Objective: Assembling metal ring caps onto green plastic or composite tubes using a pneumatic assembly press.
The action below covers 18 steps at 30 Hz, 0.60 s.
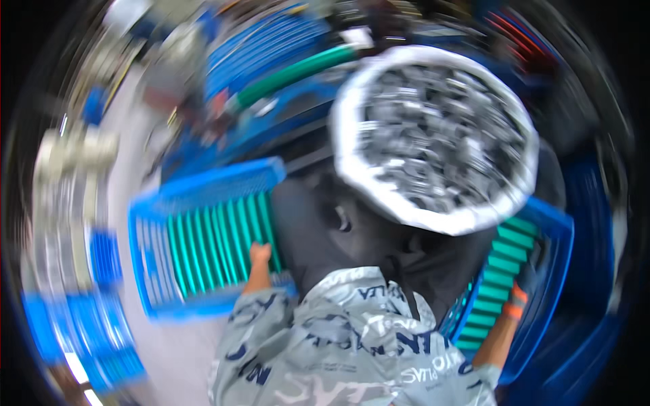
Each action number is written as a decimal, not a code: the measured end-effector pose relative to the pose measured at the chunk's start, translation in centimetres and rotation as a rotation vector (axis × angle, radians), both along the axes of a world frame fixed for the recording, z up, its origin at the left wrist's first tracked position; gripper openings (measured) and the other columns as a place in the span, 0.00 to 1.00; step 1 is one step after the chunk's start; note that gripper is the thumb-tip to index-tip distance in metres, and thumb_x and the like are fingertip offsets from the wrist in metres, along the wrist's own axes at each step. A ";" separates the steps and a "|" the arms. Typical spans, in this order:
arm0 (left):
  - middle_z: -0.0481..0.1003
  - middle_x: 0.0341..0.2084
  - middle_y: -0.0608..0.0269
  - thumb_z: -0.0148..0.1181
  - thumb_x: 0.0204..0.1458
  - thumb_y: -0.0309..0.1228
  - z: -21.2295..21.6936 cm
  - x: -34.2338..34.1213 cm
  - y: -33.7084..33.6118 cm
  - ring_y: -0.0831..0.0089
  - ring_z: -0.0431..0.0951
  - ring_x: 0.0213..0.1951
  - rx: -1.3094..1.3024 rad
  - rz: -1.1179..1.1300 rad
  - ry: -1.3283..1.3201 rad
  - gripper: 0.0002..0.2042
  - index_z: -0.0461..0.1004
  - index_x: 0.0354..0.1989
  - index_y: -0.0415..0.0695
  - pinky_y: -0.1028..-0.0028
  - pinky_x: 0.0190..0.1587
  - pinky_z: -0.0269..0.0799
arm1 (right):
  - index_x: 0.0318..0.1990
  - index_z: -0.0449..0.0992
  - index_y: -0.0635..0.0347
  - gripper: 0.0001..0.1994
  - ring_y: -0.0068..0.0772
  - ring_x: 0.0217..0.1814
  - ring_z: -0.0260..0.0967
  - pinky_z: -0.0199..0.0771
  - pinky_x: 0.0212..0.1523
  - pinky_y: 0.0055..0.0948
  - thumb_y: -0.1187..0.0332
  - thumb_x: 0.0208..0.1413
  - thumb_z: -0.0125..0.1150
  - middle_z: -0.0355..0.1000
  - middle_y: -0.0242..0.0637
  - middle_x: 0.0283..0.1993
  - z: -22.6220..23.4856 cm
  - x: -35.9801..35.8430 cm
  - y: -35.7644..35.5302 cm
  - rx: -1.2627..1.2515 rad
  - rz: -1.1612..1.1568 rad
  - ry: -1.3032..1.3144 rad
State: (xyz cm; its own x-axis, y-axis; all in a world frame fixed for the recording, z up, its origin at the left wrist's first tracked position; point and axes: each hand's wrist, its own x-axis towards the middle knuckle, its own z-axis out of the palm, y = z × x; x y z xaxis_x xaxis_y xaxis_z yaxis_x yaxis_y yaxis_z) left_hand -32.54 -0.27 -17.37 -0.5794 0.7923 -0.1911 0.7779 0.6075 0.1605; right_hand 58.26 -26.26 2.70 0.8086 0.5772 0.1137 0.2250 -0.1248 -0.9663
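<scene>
On my left, a blue plastic crate (pixel 156 310) holds a row of long green rods or tubes (pixel 215 243). My left hand (pixel 260 254) is at the right end of that row, against the green pieces; motion blur smears its fingers. On my right, a second blue crate (pixel 567 250) contains more green pieces (pixel 501 271) in a stepped row. My right hand (pixel 529 272), in a dark glove with an orange cuff, reaches into this crate beside them. Its fingers are too blurred and dark to make out.
A white-rimmed round container (pixel 352 162) full of small grey metallic parts (pixel 440 135) stands ahead, above my knees. Beyond it lie a long green tube (pixel 294 76) and a blue crate (pixel 271 44). Blue bins (pixel 81 325) stand at far left.
</scene>
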 end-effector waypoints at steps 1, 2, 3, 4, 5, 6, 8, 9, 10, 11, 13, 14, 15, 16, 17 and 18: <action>0.83 0.61 0.28 0.74 0.53 0.42 -2.6 0.0 -2.7 0.37 0.84 0.66 -0.115 0.097 -0.086 0.29 0.85 0.57 0.30 0.50 0.69 0.81 | 0.82 0.69 0.70 0.25 0.40 0.79 0.73 0.72 0.80 0.40 0.75 0.82 0.55 0.73 0.49 0.81 2.7 -1.0 3.0 -0.034 -0.008 -0.291; 0.84 0.61 0.28 0.73 0.54 0.40 -5.4 2.6 -4.5 0.38 0.84 0.67 -0.158 0.203 -0.174 0.27 0.87 0.56 0.30 0.51 0.69 0.81 | 0.82 0.68 0.70 0.26 0.41 0.80 0.73 0.72 0.80 0.41 0.78 0.81 0.56 0.73 0.49 0.81 6.3 -3.1 5.5 0.035 0.109 -0.408; 0.83 0.62 0.28 0.72 0.55 0.38 -5.6 1.2 -5.4 0.38 0.83 0.68 -0.205 0.290 -0.219 0.26 0.87 0.57 0.31 0.52 0.71 0.80 | 0.82 0.68 0.70 0.26 0.43 0.81 0.72 0.70 0.82 0.42 0.79 0.80 0.56 0.72 0.50 0.82 7.7 -5.2 8.0 0.087 0.254 -0.470; 0.82 0.64 0.29 0.72 0.56 0.38 -7.2 2.1 -7.1 0.39 0.83 0.68 -0.233 0.352 -0.272 0.27 0.85 0.61 0.31 0.52 0.72 0.79 | 0.82 0.68 0.69 0.28 0.46 0.82 0.71 0.68 0.83 0.43 0.79 0.77 0.59 0.71 0.50 0.83 10.6 -9.0 10.9 0.007 0.391 -0.520; 0.82 0.64 0.29 0.72 0.56 0.38 -8.1 2.0 -8.3 0.39 0.83 0.68 -0.230 0.412 -0.297 0.27 0.85 0.61 0.31 0.52 0.72 0.79 | 0.82 0.69 0.69 0.29 0.49 0.84 0.69 0.66 0.84 0.44 0.78 0.75 0.62 0.70 0.51 0.83 12.7 -13.1 13.4 -0.062 0.515 -0.553; 0.81 0.65 0.30 0.72 0.56 0.38 -8.9 1.7 -8.9 0.40 0.82 0.69 -0.221 0.413 -0.303 0.29 0.84 0.63 0.33 0.52 0.73 0.78 | 0.82 0.69 0.67 0.32 0.52 0.85 0.67 0.63 0.85 0.47 0.78 0.71 0.66 0.70 0.51 0.84 13.5 -15.7 15.7 -0.116 0.610 -0.701; 0.81 0.66 0.31 0.72 0.57 0.38 -10.0 0.7 -8.8 0.41 0.82 0.70 -0.203 0.451 -0.316 0.30 0.82 0.66 0.34 0.52 0.75 0.76 | 0.83 0.69 0.63 0.39 0.61 0.90 0.59 0.56 0.87 0.55 0.73 0.63 0.70 0.67 0.55 0.85 14.2 -21.1 19.9 -0.229 0.770 -0.949; 0.80 0.68 0.31 0.72 0.57 0.38 -10.4 0.1 -8.4 0.40 0.80 0.71 -0.152 0.498 -0.314 0.32 0.80 0.69 0.36 0.50 0.76 0.75 | 0.83 0.70 0.63 0.37 0.62 0.90 0.57 0.55 0.87 0.58 0.67 0.66 0.68 0.68 0.54 0.84 13.5 -22.2 21.1 -0.360 0.813 -1.119; 0.78 0.70 0.32 0.72 0.57 0.38 -11.1 0.2 -8.4 0.39 0.78 0.72 -0.113 0.545 -0.323 0.34 0.77 0.72 0.37 0.49 0.77 0.74 | 0.81 0.72 0.63 0.34 0.63 0.91 0.57 0.55 0.87 0.58 0.65 0.68 0.67 0.70 0.53 0.83 13.7 -22.5 21.8 -0.432 0.864 -1.141; 0.78 0.70 0.32 0.72 0.57 0.38 -11.2 -0.9 -7.6 0.39 0.78 0.72 -0.117 0.570 -0.338 0.34 0.77 0.72 0.37 0.49 0.77 0.74 | 0.79 0.75 0.64 0.32 0.64 0.91 0.56 0.55 0.87 0.59 0.63 0.69 0.65 0.72 0.52 0.82 13.9 -23.4 22.1 -0.506 0.902 -1.156; 0.75 0.73 0.33 0.71 0.57 0.37 -11.7 -2.7 -6.6 0.37 0.75 0.75 -0.127 0.495 -0.463 0.36 0.74 0.76 0.40 0.48 0.78 0.72 | 0.70 0.82 0.68 0.24 0.68 0.91 0.55 0.54 0.87 0.60 0.63 0.75 0.59 0.77 0.53 0.77 13.7 -24.1 22.0 -0.571 0.936 -1.103; 0.74 0.74 0.34 0.71 0.56 0.37 -12.0 -4.4 -7.0 0.38 0.74 0.75 -0.105 0.517 -0.373 0.38 0.72 0.77 0.40 0.49 0.79 0.72 | 0.70 0.83 0.68 0.23 0.67 0.91 0.55 0.53 0.87 0.59 0.63 0.76 0.59 0.76 0.53 0.78 13.6 -24.6 22.4 -0.605 0.958 -1.093; 0.73 0.75 0.35 0.72 0.56 0.37 -11.0 -7.1 -6.0 0.38 0.73 0.76 -0.053 0.523 -0.263 0.39 0.70 0.79 0.41 0.49 0.79 0.72 | 0.70 0.84 0.67 0.23 0.65 0.91 0.55 0.52 0.87 0.58 0.63 0.77 0.60 0.76 0.53 0.78 13.7 -24.8 22.4 -0.607 0.960 -1.069; 0.72 0.76 0.36 0.73 0.55 0.37 -10.2 -10.8 -6.1 0.39 0.73 0.76 0.006 0.531 -0.193 0.40 0.70 0.79 0.42 0.50 0.79 0.72 | 0.69 0.84 0.68 0.23 0.64 0.91 0.55 0.52 0.87 0.58 0.63 0.77 0.59 0.76 0.53 0.78 13.6 -25.7 22.8 -0.576 0.969 -0.981; 0.71 0.75 0.36 0.74 0.55 0.37 -10.0 -11.4 -4.4 0.37 0.73 0.75 0.037 0.525 -0.094 0.38 0.71 0.77 0.42 0.47 0.78 0.74 | 0.69 0.84 0.68 0.23 0.64 0.91 0.55 0.53 0.87 0.58 0.62 0.77 0.59 0.77 0.54 0.78 13.8 -26.2 22.6 -0.574 0.939 -0.934; 0.70 0.74 0.37 0.75 0.54 0.35 -8.6 -15.5 -5.3 0.35 0.73 0.74 0.118 0.561 -0.069 0.37 0.72 0.74 0.43 0.44 0.76 0.75 | 0.69 0.84 0.69 0.23 0.63 0.91 0.56 0.53 0.86 0.58 0.62 0.77 0.58 0.77 0.54 0.77 13.0 -25.7 23.0 -0.584 0.966 -1.035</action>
